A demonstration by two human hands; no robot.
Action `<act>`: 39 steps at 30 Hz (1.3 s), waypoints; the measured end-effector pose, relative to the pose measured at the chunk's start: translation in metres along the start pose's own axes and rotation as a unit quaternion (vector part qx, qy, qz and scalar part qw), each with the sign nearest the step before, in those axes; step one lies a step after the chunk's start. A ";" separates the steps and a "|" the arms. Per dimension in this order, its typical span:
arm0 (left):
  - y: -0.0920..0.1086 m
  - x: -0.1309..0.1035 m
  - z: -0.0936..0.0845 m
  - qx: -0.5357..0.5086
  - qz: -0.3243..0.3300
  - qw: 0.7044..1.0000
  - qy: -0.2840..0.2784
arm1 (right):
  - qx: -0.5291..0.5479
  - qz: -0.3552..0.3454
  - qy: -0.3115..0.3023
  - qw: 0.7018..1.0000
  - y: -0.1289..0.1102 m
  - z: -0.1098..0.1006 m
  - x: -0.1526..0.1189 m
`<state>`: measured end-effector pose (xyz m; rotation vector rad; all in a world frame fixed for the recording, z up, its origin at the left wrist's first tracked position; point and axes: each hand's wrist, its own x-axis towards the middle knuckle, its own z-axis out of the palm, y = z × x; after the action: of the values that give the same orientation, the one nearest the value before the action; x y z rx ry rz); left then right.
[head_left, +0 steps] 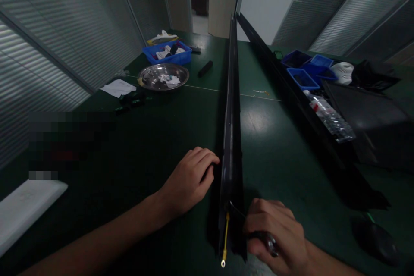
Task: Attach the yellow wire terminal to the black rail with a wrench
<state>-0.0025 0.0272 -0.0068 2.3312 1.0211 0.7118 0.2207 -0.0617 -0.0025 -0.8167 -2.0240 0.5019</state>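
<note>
A long black channel-shaped rail [229, 138] runs away from me across the green table. My left hand [193, 177] lies at its left side, fingers curled with the tips against the rail's edge. In my right hand [274, 230] is a screwdriver [270, 243], its fingers wrapped around the handle. The thin shaft reaches left into the near end of the rail. Close to where its tip meets the rail, a yellow wire [226, 235] comes out, with a ring terminal [223, 263] at its end. The screwdriver's tip is too dark to make out.
A second black rail [284, 77] lies to the right. Beyond it are blue bins [302, 78], a plastic bottle [333, 116] and a computer mouse [375, 239]. At left stand a metal bowl [145, 84], a blue basket [184, 57] and a white block [29, 207].
</note>
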 end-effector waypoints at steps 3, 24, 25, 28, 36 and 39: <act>0.000 0.000 0.000 -0.001 -0.003 1.000 -0.001 | -0.004 0.000 -0.011 1.000 0.000 0.000 -0.001; 0.000 -0.001 0.001 -0.002 -0.002 1.000 -0.007 | 0.008 0.018 -0.017 1.000 0.001 0.000 -0.007; 0.000 -0.001 0.001 -0.001 -0.001 1.000 -0.006 | 0.006 0.017 -0.019 1.000 0.001 0.000 -0.007; 0.000 -0.001 0.001 0.002 -0.001 1.000 -0.004 | 0.003 0.017 -0.024 1.000 0.001 -0.001 -0.007; 0.002 0.000 0.000 0.001 -0.004 1.000 -0.003 | -0.001 0.017 -0.018 1.000 0.001 0.000 -0.005; 0.001 0.000 0.000 0.003 -0.003 1.000 -0.003 | 0.001 0.017 -0.016 1.000 0.000 -0.002 -0.004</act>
<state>-0.0018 0.0263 -0.0066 2.3322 1.0285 0.7004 0.2242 -0.0643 -0.0033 -0.8480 -2.0417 0.5392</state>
